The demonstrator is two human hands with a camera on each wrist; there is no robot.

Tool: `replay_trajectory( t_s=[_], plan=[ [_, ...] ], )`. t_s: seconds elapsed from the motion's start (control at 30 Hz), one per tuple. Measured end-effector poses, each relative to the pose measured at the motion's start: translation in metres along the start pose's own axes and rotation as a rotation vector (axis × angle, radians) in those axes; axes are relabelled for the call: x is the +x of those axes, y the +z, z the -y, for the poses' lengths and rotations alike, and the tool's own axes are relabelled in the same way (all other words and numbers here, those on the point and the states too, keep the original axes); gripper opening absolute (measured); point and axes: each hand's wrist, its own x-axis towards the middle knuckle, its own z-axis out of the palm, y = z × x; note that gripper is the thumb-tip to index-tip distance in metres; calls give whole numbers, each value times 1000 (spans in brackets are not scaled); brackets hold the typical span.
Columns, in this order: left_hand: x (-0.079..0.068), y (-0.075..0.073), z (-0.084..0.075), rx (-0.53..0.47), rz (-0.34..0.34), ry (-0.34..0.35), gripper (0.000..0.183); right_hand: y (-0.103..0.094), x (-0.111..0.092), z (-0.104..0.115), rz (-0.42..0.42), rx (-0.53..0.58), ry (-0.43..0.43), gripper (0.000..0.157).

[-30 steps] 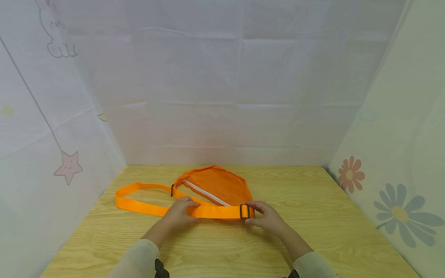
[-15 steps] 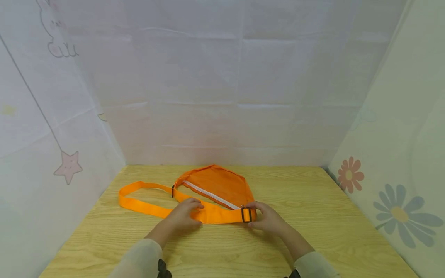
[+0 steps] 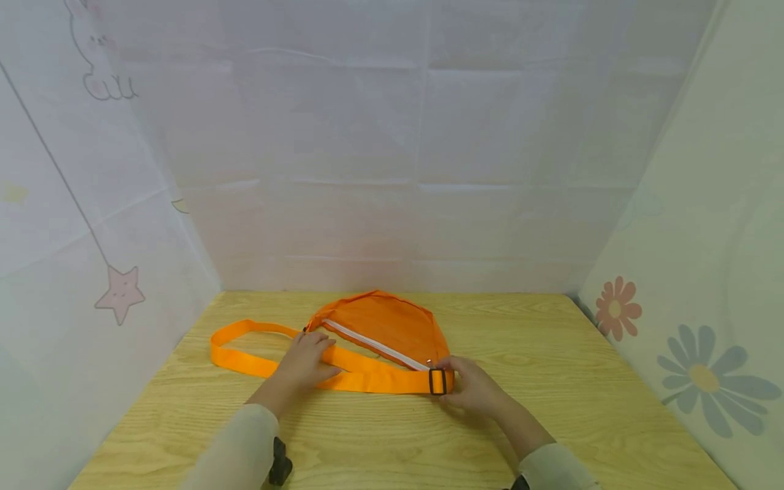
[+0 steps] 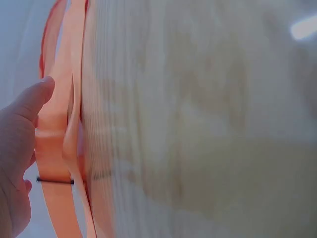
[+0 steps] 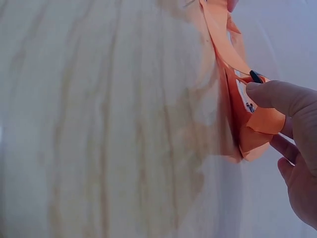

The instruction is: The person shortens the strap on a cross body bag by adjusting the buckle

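An orange waist bag (image 3: 386,323) with a white zipper (image 3: 373,344) lies on the wooden table. Its lighter orange strap (image 3: 380,381) runs along the front and loops out to the left. My right hand (image 3: 478,388) pinches the strap's right end beside a black slider buckle (image 3: 431,382); in the right wrist view the thumb (image 5: 270,94) presses there. Over the strap, near the bag's left corner, is my left hand (image 3: 300,361), fingers loosely spread. A second black slider (image 4: 55,181) shows below that hand's thumb in the left wrist view.
White cloth walls with printed flowers (image 3: 704,376) and a star (image 3: 121,295) enclose the table (image 3: 539,340) at the back and sides. Both sleeves (image 3: 235,442) are light, with a dark device (image 3: 280,463) at the left wrist.
My left hand has let go of the strap's middle and moved left and away from me, toward the left slider. The right hand and buckle have shifted slightly right and nearer.
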Motion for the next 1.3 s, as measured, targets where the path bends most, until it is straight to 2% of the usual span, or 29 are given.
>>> replay_trajectory(
  t_s=[0.1, 0.2, 0.3, 0.43, 0.5, 0.73, 0.97, 1.2, 1.3],
  plan=[
    [2, -3, 13, 68, 14, -31, 60, 2, 0, -1, 1, -57, 15, 52],
    [3, -8, 21, 93, 47, -53, 60, 2, -1, -1, 3, -90, 24, 56],
    [3, -13, 25, 104, 70, -53, 60, 2, -1, -4, -10, -143, -9, 55],
    [3, -15, 27, 113, 88, -48, 60, 1, -2, -7, -61, -293, -89, 44],
    [4, -16, 28, 121, 90, -42, 58, 0, -3, -8, -83, -341, -88, 38],
    [3, -22, 32, 226, 37, -4, 48, -12, -9, -15, -88, -356, 36, 27],
    [2, -26, 34, 187, 34, 26, 40, -28, -12, -27, -106, -384, -19, 10],
    [1, -30, 32, 171, 46, 20, 39, -39, -22, -35, -144, -427, -70, 13],
    [1, -32, 31, 161, 51, 16, 39, -40, -23, -35, -145, -449, -66, 10]
  ],
)
